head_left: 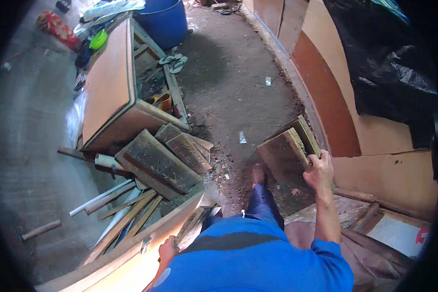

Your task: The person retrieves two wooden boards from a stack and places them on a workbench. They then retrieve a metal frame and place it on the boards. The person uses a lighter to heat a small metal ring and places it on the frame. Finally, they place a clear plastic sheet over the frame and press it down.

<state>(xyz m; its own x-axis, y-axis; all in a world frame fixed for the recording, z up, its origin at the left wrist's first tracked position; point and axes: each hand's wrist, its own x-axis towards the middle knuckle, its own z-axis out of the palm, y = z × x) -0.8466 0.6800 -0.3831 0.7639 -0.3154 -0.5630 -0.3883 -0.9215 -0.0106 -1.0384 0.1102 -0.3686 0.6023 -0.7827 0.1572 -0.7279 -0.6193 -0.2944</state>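
Grey-brown boards (pixel 283 158), two of them with rough, crumbling edges, stand in the grip of the right hand (pixel 319 170). I read this hand as closed: its fingers wrap the upper edges at the near end. The boards are side by side and tilted, to the right of the person's forward shoe (pixel 259 171).

I locate the left hand (pixel 168 249) low in the view, just beside a narrow wood piece (pixel 190 224) and a long pale panel (pixel 124 255). The sleeve and body partly screen it; I cannot tell whether it grips either item.

Outward from the hands, I note a blue shirt (pixel 248 263) at the lower edge. To the left, loose dark boards (pixel 158 163) lean in a pile against a wooden cabinet (pixel 109 82). Below the pile, wooden strips (pixel 140 214) fan out near a thin white pipe (pixel 100 197). Beyond the cabinet stands a blue drum (pixel 161 22), with a pair of flip-flops (pixel 174 62) in front of it. Along the right side, a black plastic sheet (pixel 379 68) covers part of a wood-panel wall (pixel 321 87).
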